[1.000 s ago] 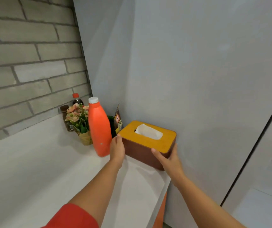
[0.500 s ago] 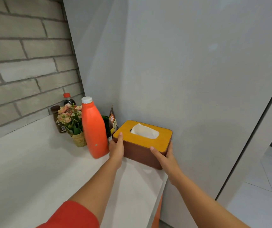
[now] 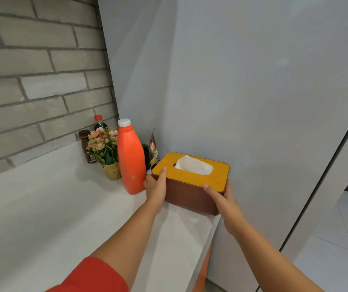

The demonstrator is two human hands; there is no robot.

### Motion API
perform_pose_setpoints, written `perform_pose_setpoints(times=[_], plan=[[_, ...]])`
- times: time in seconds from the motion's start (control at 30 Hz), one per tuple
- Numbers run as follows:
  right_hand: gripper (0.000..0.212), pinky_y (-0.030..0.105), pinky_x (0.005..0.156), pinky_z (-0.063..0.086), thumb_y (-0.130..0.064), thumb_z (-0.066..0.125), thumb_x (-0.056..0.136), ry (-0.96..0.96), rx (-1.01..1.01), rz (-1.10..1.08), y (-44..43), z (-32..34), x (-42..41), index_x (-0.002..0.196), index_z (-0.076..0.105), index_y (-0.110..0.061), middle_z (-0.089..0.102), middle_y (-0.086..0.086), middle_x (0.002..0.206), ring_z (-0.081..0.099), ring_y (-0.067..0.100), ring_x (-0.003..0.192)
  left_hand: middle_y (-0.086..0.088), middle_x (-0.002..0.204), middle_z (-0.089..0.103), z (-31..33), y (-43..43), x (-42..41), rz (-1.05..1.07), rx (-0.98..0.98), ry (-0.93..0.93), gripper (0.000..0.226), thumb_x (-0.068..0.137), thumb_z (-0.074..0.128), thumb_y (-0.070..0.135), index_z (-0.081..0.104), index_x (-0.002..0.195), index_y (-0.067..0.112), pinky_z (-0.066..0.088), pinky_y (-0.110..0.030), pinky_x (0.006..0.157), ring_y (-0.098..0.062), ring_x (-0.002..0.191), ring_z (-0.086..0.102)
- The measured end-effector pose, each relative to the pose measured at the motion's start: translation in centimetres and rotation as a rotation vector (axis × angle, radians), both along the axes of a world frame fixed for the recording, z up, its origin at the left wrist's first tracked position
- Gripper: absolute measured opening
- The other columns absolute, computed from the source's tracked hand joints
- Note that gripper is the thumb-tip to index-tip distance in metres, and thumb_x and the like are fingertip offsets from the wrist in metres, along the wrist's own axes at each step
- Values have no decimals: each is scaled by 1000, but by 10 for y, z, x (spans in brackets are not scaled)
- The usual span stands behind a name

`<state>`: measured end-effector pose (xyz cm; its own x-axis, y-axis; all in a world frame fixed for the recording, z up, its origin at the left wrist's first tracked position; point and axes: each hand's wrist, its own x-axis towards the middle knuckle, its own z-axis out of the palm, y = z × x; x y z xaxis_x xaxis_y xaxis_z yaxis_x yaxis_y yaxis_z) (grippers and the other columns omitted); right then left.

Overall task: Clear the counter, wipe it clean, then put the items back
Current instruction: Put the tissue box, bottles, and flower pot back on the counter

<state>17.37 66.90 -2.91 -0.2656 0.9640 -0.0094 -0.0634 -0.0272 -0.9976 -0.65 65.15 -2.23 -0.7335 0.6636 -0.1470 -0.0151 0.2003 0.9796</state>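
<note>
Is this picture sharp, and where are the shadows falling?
Head view: soft light, no glare; faint shadows on the counter under the box and left of the flowers; wide-angle bows the brick wall; jar label too blurred to read.

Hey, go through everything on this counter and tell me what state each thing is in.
Tissue box: lid on, tissue poking out, gripped at both ends.
Left hand: holds the box's left end.
Right hand: holds the box's right end.
Orange bottle: upright, white cap on.
Dark bottle: upright, red cap on.
Brown jar: upright, lid on.
Flower pot: upright.
</note>
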Motion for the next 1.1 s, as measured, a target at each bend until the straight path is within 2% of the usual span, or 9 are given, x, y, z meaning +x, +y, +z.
perform_pose_setpoints(times=[0.07, 0.2, 0.3, 0.4, 0.57, 0.8, 0.93, 1.1], plan=[[70, 19, 80, 47, -23, 69, 83, 19, 27, 1, -5, 0, 3, 142, 31, -27, 56, -2, 128, 57, 13, 109, -15, 142, 34, 3, -9, 4, -8, 6, 6, 65, 91, 49, 47, 35, 137, 4, 34, -39, 104, -31, 128, 39], [81, 29, 91, 47, -35, 70, 66, 38, 48, 28, -18, 1, 6, 139, 36, -25, 60, -1, 125, 59, 15, 111, -15, 143, 33, 10, -34, 12, 21, 9, 11, 64, 91, 48, 47, 34, 137, 5, 33, -38, 104, -30, 129, 38], [78, 30, 91, 47, -32, 72, 71, 43, 58, 70, -28, 3, 9, 139, 36, -26, 60, -1, 125, 59, 17, 111, -15, 144, 32, 14, -56, 19, 61, 17, 0, 65, 91, 48, 48, 32, 138, 6, 35, -41, 105, -32, 128, 39], [83, 33, 94, 47, -39, 70, 66, 20, 72, 135, -44, 7, 11, 140, 34, -30, 59, -5, 125, 58, 15, 111, -16, 144, 29, 19, -82, 25, 118, -13, 7, 66, 92, 45, 48, 28, 142, 10, 33, -41, 103, -34, 128, 38], [72, 35, 97, 46, -29, 69, 82, 6, 95, 212, -72, 10, 16, 142, 30, -32, 57, -6, 125, 56, 17, 113, -16, 142, 30, 26, -124, 37, 214, -46, 13, 62, 93, 42, 49, 32, 137, 6, 35, -42, 98, -35, 124, 41], [70, 40, 101, 45, -31, 68, 82, -12, 92, 355, -122, 18, 14, 141, 30, -33, 57, -7, 123, 56, 17, 113, -15, 141, 31, 32, -197, 49, 357, -34, 13, 62, 93, 41, 50, 32, 137, 7, 36, -42, 97, -33, 125, 40], [64, 37, 99, 45, -29, 67, 84, 1, 90, 438, -157, 24, 0, 138, 33, -31, 56, -7, 122, 55, 17, 112, -14, 140, 32, 37, -245, 44, 449, -22, 19, 61, 93, 41, 50, 32, 136, 8, 35, -43, 99, -33, 125, 40], [69, 41, 102, 45, -32, 69, 82, 26, 89, 584, -208, 27, -29, 139, 32, -33, 56, -8, 125, 55, 17, 115, -14, 139, 33, 42, -313, 27, 569, 6, 16, 60, 93, 43, 50, 34, 134, 8, 36, -44, 99, -32, 123, 42]])
